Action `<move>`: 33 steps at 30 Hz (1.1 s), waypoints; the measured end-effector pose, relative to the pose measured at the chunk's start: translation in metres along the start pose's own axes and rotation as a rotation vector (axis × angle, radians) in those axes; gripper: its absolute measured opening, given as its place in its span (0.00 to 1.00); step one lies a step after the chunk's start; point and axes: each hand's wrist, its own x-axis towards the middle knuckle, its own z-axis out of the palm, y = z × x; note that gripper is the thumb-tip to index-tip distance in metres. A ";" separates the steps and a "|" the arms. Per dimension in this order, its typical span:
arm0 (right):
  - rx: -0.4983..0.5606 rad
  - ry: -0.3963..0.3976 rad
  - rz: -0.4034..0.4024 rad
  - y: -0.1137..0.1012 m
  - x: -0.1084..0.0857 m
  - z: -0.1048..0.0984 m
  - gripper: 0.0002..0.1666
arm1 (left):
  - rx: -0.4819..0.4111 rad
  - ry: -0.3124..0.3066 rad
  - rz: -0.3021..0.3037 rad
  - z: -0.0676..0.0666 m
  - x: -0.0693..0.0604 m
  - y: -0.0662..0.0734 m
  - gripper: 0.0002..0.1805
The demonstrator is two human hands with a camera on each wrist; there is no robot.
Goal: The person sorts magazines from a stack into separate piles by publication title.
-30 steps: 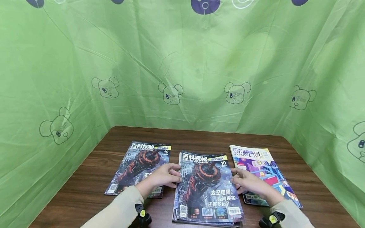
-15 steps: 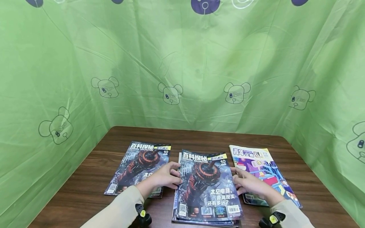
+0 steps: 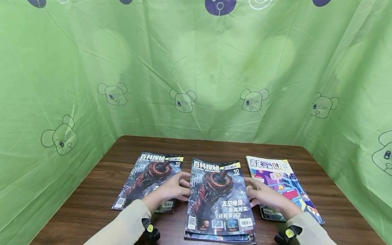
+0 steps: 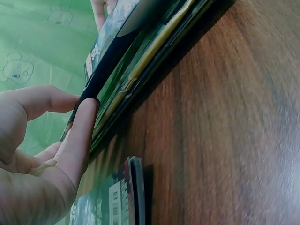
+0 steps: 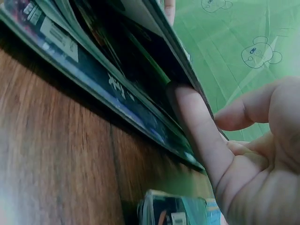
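Note:
In the head view, a dark magazine [image 3: 218, 197] with a red ring machine on its cover is raised slightly over a stack of magazines [image 3: 220, 237]. My left hand [image 3: 174, 191] pinches its left edge, and my right hand [image 3: 264, 194] pinches the right edge. A gap shows between the lifted magazine [image 4: 107, 63] and the pile in the left wrist view. On the other side, one finger of my right hand [image 5: 253, 159] lies under the magazine's edge, above the stacked magazines [image 5: 101, 75]. Most of the stack's covers are hidden.
Left of the stack lies a magazine [image 3: 150, 177] with the same cover, partly behind my left hand. To the right sits a small pile of magazines topped by a colourful purple one [image 3: 284, 183]. A green printed curtain [image 3: 214, 68] surrounds the brown wooden table [image 3: 92, 190].
Both hands have shifted slightly left with the top magazine. It has risen off the stack and moved a little away from me, so more of the stack's near edge shows.

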 end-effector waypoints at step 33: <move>0.058 -0.046 -0.061 -0.025 0.053 0.055 0.38 | 0.140 0.179 -0.007 -0.070 -0.025 0.011 0.41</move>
